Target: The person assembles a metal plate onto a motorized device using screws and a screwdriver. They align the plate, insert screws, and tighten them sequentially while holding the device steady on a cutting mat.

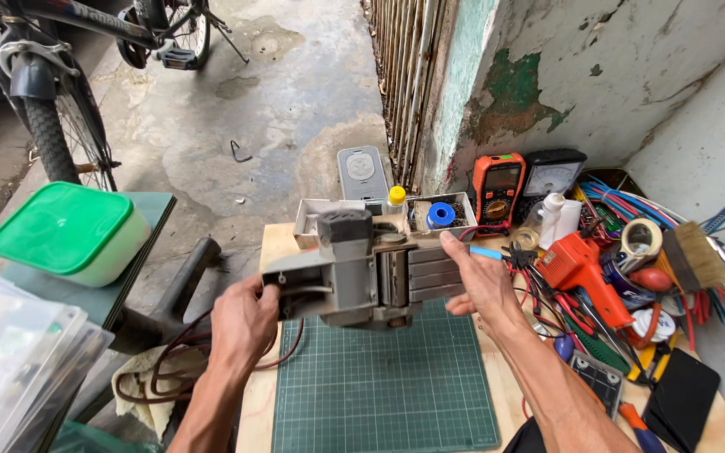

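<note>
I see the grey power tool (362, 273) held up between both hands, just above the green cutting mat (383, 390) on the bench (255, 411). Its long axis runs left to right across my view. My left hand (245, 323) grips the handle end, fingers wrapped around it; my right hand (482, 281) is pressed flat against the opposite end, fingers spread. Both forearms reach forward, each hand equally close to its end.
</note>
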